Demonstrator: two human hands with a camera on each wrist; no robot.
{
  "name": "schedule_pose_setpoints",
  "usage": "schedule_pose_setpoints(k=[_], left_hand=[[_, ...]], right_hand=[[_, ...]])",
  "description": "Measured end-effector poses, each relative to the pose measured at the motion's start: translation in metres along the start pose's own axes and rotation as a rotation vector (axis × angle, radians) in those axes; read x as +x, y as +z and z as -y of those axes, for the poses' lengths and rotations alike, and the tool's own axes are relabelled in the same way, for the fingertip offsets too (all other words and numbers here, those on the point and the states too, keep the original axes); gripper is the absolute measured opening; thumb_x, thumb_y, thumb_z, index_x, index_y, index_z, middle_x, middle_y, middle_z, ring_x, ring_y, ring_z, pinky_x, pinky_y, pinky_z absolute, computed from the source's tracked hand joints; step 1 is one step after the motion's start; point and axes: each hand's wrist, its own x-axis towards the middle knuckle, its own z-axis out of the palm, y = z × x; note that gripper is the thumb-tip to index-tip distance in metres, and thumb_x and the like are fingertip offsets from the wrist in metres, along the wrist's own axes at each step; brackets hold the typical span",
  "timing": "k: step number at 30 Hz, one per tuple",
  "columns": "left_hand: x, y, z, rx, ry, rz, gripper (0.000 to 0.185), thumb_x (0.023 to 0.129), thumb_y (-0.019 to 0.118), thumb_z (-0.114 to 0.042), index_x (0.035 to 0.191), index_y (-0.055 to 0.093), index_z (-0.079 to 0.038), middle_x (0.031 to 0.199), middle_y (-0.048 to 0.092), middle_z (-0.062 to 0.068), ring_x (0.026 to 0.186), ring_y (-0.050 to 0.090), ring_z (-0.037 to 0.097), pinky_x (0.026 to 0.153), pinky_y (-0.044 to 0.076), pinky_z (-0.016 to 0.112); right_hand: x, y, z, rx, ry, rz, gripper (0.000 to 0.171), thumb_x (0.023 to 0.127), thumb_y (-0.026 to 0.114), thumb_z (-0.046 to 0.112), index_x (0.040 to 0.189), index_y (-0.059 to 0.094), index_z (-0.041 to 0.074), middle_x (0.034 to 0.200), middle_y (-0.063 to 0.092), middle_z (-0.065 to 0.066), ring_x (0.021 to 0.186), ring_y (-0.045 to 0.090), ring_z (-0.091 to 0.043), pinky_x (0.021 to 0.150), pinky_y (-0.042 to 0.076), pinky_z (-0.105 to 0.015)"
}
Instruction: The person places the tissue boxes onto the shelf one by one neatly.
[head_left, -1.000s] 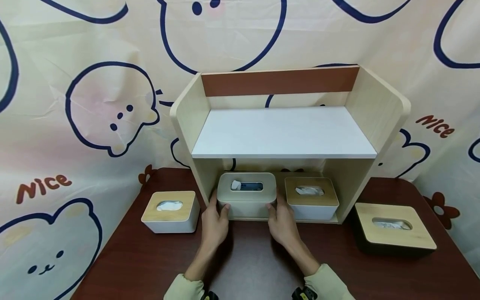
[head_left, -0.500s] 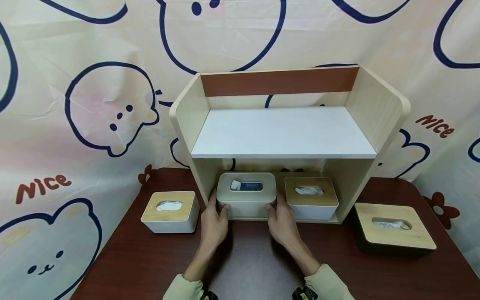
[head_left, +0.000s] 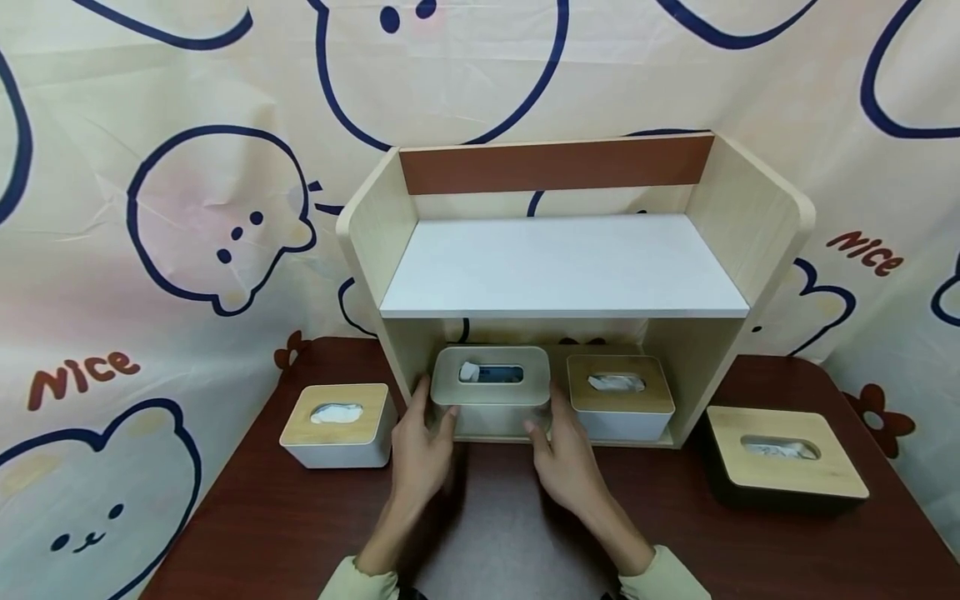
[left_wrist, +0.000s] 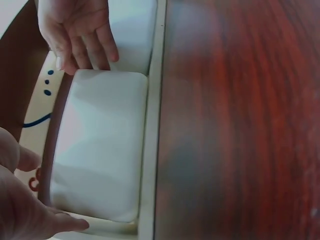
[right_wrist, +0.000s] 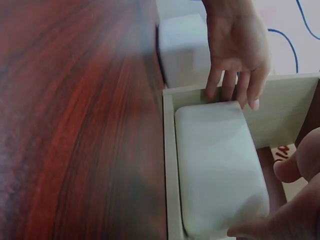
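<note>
A cream tissue box [head_left: 491,387] sits in the lower left bay of a pale wooden shelf unit [head_left: 562,267]. My left hand [head_left: 420,442] touches its left front corner, thumb along the side. At its right front corner is my right hand [head_left: 562,446], fingers fairly straight. In the left wrist view the box [left_wrist: 100,150] lies between my left hand [left_wrist: 25,210] and the right hand's fingertips [left_wrist: 82,55]. The right wrist view shows the box [right_wrist: 217,165], my right hand [right_wrist: 285,215] at its near end and the left hand [right_wrist: 235,50] at its far end.
A white box with a wooden lid [head_left: 618,396] stands right of the cream box in the same bay. A matching one [head_left: 337,425] sits on the dark red table [head_left: 495,533] to the left of the shelf unit. A black box with a wooden lid [head_left: 783,458] lies at the right.
Both hands have slid back a little toward me along the cream box's ends, and their grip looks looser. The box has stayed in the bay.
</note>
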Motion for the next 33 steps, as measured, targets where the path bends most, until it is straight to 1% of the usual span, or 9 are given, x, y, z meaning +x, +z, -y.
schedule_pose_setpoints(k=[1, 3, 8, 10, 14, 17, 22, 28, 33], left_hand=[[-0.001, -0.002, -0.002, 0.002, 0.0, 0.006, 0.068, 0.103, 0.073, -0.01, 0.162, 0.042, 0.004, 0.163, 0.048, 0.026, 0.145, 0.054, 0.042, 0.115, 0.05, 0.059], [-0.004, -0.007, -0.005, 0.001, -0.002, 0.021, 0.069, 0.103, 0.072, -0.012, 0.163, 0.041, 0.003, 0.164, 0.047, 0.025, 0.147, 0.053, 0.041, 0.115, 0.05, 0.058], [-0.013, -0.02, -0.01, 0.005, 0.008, 0.059, 0.069, 0.104, 0.072, -0.014, 0.164, 0.04, 0.001, 0.167, 0.045, 0.021, 0.15, 0.05, 0.039, 0.115, 0.05, 0.058], [-0.017, -0.025, -0.01, 0.005, 0.015, 0.076, 0.069, 0.105, 0.071, -0.015, 0.164, 0.04, 0.0, 0.168, 0.044, 0.021, 0.149, 0.051, 0.039, 0.113, 0.051, 0.059], [-0.025, -0.038, -0.011, -0.015, 0.008, 0.11, 0.069, 0.106, 0.07, -0.016, 0.165, 0.038, -0.001, 0.167, 0.046, 0.021, 0.151, 0.05, 0.037, 0.115, 0.05, 0.055], [-0.031, -0.048, -0.013, -0.032, -0.032, 0.125, 0.069, 0.107, 0.069, -0.017, 0.167, 0.037, -0.005, 0.166, 0.047, 0.02, 0.151, 0.05, 0.036, 0.117, 0.048, 0.052], [-0.042, -0.064, -0.014, 0.006, -0.084, 0.125, 0.068, 0.107, 0.07, -0.022, 0.166, 0.039, -0.008, 0.166, 0.047, 0.018, 0.149, 0.053, 0.038, 0.115, 0.05, 0.052], [-0.049, -0.083, -0.004, 0.06, -0.084, 0.097, 0.068, 0.106, 0.07, -0.022, 0.165, 0.04, -0.003, 0.165, 0.049, 0.019, 0.15, 0.051, 0.035, 0.114, 0.049, 0.047], [-0.051, -0.103, 0.003, 0.111, -0.1, 0.052, 0.067, 0.106, 0.07, -0.023, 0.165, 0.042, -0.004, 0.162, 0.052, 0.021, 0.147, 0.055, 0.036, 0.11, 0.051, 0.046]], right_hand=[[-0.002, -0.001, 0.002, -0.002, -0.002, 0.007, 0.074, 0.108, 0.063, 0.012, 0.167, 0.022, -0.008, 0.171, 0.032, -0.03, 0.157, 0.036, -0.045, 0.126, 0.034, -0.064], [-0.006, -0.002, 0.005, -0.007, -0.02, 0.012, 0.074, 0.108, 0.063, 0.012, 0.167, 0.022, -0.008, 0.172, 0.03, -0.03, 0.16, 0.031, -0.045, 0.127, 0.032, -0.065], [-0.018, -0.003, 0.015, -0.012, -0.041, 0.025, 0.073, 0.109, 0.061, 0.014, 0.167, 0.023, -0.008, 0.174, 0.025, -0.029, 0.162, 0.025, -0.046, 0.129, 0.026, -0.067], [-0.023, -0.002, 0.019, -0.004, -0.049, 0.025, 0.072, 0.11, 0.061, 0.014, 0.167, 0.023, -0.007, 0.175, 0.025, -0.028, 0.163, 0.025, -0.045, 0.129, 0.026, -0.067], [-0.032, 0.002, 0.028, -0.007, -0.101, 0.018, 0.071, 0.109, 0.063, 0.015, 0.166, 0.027, -0.007, 0.174, 0.029, -0.027, 0.161, 0.029, -0.044, 0.127, 0.03, -0.066], [-0.037, 0.006, 0.033, 0.005, -0.122, 0.035, 0.072, 0.108, 0.065, 0.016, 0.166, 0.028, -0.006, 0.174, 0.03, -0.025, 0.161, 0.031, -0.042, 0.127, 0.032, -0.064], [-0.042, 0.015, 0.038, 0.038, -0.102, 0.097, 0.076, 0.108, 0.066, 0.022, 0.169, 0.026, -0.001, 0.176, 0.028, -0.02, 0.162, 0.031, -0.038, 0.127, 0.032, -0.062], [-0.041, 0.026, 0.04, 0.053, -0.092, 0.135, 0.079, 0.104, 0.074, 0.024, 0.167, 0.033, 0.002, 0.174, 0.035, -0.018, 0.16, 0.036, -0.037, 0.127, 0.035, -0.061], [-0.038, 0.039, 0.041, 0.067, -0.087, 0.188, 0.078, 0.103, 0.074, 0.025, 0.166, 0.035, 0.002, 0.172, 0.038, -0.019, 0.159, 0.038, -0.039, 0.126, 0.036, -0.061]])
